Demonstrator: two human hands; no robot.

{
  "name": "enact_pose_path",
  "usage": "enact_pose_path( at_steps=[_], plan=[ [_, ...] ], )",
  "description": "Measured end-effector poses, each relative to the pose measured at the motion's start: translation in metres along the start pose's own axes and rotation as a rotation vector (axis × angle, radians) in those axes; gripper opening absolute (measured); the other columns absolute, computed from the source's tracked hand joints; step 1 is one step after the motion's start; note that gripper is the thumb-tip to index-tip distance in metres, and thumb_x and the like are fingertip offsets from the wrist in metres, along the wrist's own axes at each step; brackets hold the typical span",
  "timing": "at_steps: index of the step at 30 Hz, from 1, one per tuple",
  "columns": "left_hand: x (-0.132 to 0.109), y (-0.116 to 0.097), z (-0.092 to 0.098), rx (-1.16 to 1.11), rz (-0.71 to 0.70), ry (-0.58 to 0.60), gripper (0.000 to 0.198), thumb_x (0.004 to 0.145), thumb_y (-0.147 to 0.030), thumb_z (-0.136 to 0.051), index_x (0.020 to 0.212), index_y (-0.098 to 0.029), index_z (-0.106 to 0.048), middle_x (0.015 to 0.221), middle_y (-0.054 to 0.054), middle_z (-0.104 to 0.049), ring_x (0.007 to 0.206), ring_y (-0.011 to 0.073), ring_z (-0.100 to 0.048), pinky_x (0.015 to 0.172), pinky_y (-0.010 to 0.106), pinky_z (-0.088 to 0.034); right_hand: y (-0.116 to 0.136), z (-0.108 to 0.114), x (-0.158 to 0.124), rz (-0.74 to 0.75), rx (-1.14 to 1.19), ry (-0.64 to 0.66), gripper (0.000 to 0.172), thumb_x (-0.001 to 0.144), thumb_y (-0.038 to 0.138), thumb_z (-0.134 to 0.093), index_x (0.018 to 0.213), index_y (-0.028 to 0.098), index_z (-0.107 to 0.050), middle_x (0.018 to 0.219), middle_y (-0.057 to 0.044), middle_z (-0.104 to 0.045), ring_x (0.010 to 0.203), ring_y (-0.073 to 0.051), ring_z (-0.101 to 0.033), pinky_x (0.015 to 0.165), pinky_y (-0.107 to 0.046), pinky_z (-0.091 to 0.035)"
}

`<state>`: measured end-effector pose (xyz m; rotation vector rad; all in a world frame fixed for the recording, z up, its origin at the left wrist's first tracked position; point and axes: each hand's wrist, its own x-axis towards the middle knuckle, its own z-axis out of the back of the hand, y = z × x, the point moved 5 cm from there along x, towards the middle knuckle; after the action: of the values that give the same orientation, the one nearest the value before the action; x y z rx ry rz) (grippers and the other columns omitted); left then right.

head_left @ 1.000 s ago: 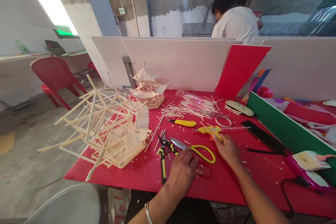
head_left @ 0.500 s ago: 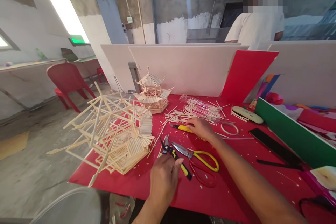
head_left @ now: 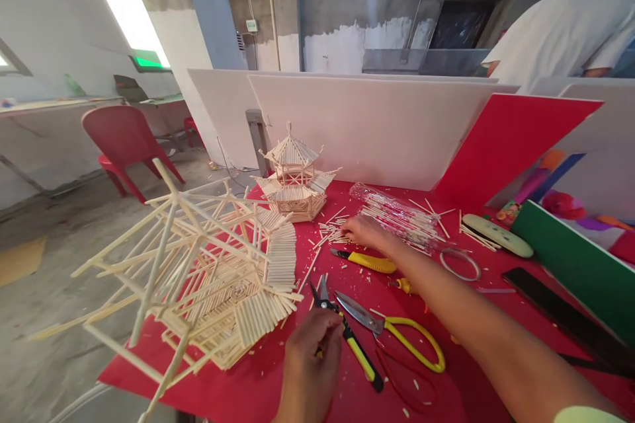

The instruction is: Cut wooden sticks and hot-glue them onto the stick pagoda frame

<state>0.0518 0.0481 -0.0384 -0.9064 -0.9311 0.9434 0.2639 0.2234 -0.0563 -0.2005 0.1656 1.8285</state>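
My left hand (head_left: 313, 350) is above the near edge of the red table, fingers curled together over the pliers (head_left: 354, 344); what they hold, if anything, is hidden. My right hand (head_left: 364, 232) reaches to the pile of loose sticks (head_left: 331, 230), its fingertips pressed together among them. Just below it lies a yellow utility knife (head_left: 370, 261). Scissors (head_left: 409, 337) with one yellow and one red handle rest right of the pliers. A large open stick frame (head_left: 213, 277) stands at the left, and a finished-looking stick pavilion (head_left: 292, 178) behind it.
Bagged sticks (head_left: 397, 215), a tape roll (head_left: 460, 264), a pale green case (head_left: 497, 235) and a black phone-like object (head_left: 560, 307) lie to the right. White boards (head_left: 367, 125) and a red board (head_left: 510, 145) stand behind. A person in white (head_left: 570, 33) is beyond.
My right hand has moved from beside the yellow knife up to the loose sticks. My left hand's fingers have drawn together. The camera view has shifted, and the person appears farther right.
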Motion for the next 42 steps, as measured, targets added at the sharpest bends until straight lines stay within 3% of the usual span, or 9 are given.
enact_pose_path(
  at_steps=[12,19,24,27,29,32,37,40,42],
  plan=[
    [0.001,0.005,-0.009,-0.061,0.039,0.024,0.014,0.086,-0.021,-0.059,0.081,-0.021,-0.072,0.080,0.007,-0.068,0.066,0.0165,-0.062,0.057,0.021,-0.044,0.014,0.002,0.011,0.088,-0.129,0.079,0.035,0.093,0.036,-0.060,0.123,0.017,-0.057,0.124,-0.009,-0.059,0.104,-0.022,-0.062,0.088,-0.042,-0.053],
    [-0.012,0.022,-0.007,-0.244,0.317,-0.092,0.023,0.084,-0.042,-0.064,0.082,-0.020,-0.071,0.057,0.001,-0.059,0.047,0.0138,-0.052,0.047,0.023,-0.039,0.007,0.012,0.004,0.080,0.047,0.094,0.034,0.094,0.036,-0.059,0.123,0.019,-0.057,0.124,-0.008,-0.059,0.104,-0.021,-0.062,0.087,-0.042,-0.054],
    [-0.013,0.007,0.009,-0.242,0.250,-0.095,0.046,0.081,-0.047,-0.067,0.047,-0.017,-0.060,0.058,0.003,-0.056,0.057,0.0143,-0.054,0.054,0.024,-0.044,0.029,0.029,-0.054,0.118,0.301,-0.078,0.018,0.093,0.030,-0.058,0.103,0.015,-0.065,0.100,-0.004,-0.068,0.088,-0.015,-0.065,0.080,-0.031,-0.054],
    [-0.017,0.001,0.011,-0.424,0.345,-0.141,0.028,0.067,-0.045,-0.080,0.073,-0.018,-0.075,0.072,0.004,-0.062,0.057,0.0136,-0.054,0.048,0.023,-0.044,0.067,0.036,-0.114,0.154,0.457,-0.178,0.020,0.097,0.029,-0.049,0.101,0.018,-0.065,0.095,-0.001,-0.070,0.083,-0.011,-0.065,0.072,-0.021,-0.051],
    [-0.024,-0.001,0.007,-0.647,0.481,-0.151,0.043,0.066,-0.046,-0.081,0.099,-0.020,-0.075,0.062,-0.002,-0.058,0.043,0.0088,-0.043,0.038,0.020,-0.036,0.098,0.035,-0.153,0.174,0.561,-0.212,0.023,0.098,0.033,-0.047,0.101,0.022,-0.066,0.090,0.001,-0.070,0.074,-0.009,-0.064,0.062,-0.018,-0.048],
    [-0.035,-0.009,0.009,-0.854,0.516,-0.205,0.043,0.065,-0.046,-0.082,0.094,-0.016,-0.075,0.054,-0.004,-0.054,0.039,0.0057,-0.040,0.035,0.017,-0.030,0.137,0.030,-0.199,0.181,0.872,-0.339,0.018,0.094,0.033,-0.054,0.094,0.024,-0.070,0.084,0.001,-0.069,0.069,-0.010,-0.061,0.059,-0.019,-0.046],
    [-0.058,-0.013,0.044,-0.845,0.531,-0.347,0.039,0.058,-0.047,-0.085,0.072,-0.012,-0.075,0.053,-0.002,-0.056,0.040,0.0050,-0.041,0.035,0.017,-0.026,0.164,0.015,-0.235,0.161,1.017,-0.485,0.019,0.095,0.035,-0.054,0.094,0.024,-0.070,0.086,-0.002,-0.068,0.077,-0.013,-0.064,0.067,-0.021,-0.049],
    [-0.074,-0.009,0.070,-0.685,0.516,-0.468,0.046,0.057,-0.049,-0.085,0.044,-0.013,-0.060,0.040,-0.005,-0.042,0.037,0.0029,-0.031,0.036,0.017,-0.021,0.167,0.008,-0.241,0.090,1.125,-0.509,0.020,0.094,0.038,-0.056,0.093,0.024,-0.070,0.077,0.000,-0.067,0.055,-0.009,-0.058,0.050,-0.018,-0.046],
    [-0.079,-0.012,0.075,-0.620,0.478,-0.417,0.052,0.058,-0.049,-0.085,0.038,-0.013,-0.053,0.044,-0.003,-0.045,0.043,0.0044,-0.037,0.039,0.017,-0.026,0.174,0.009,-0.241,0.052,1.169,-0.589,0.020,0.092,0.040,-0.058,0.092,0.024,-0.070,0.071,0.001,-0.067,0.045,-0.008,-0.054,0.041,-0.018,-0.043]
  ],
)
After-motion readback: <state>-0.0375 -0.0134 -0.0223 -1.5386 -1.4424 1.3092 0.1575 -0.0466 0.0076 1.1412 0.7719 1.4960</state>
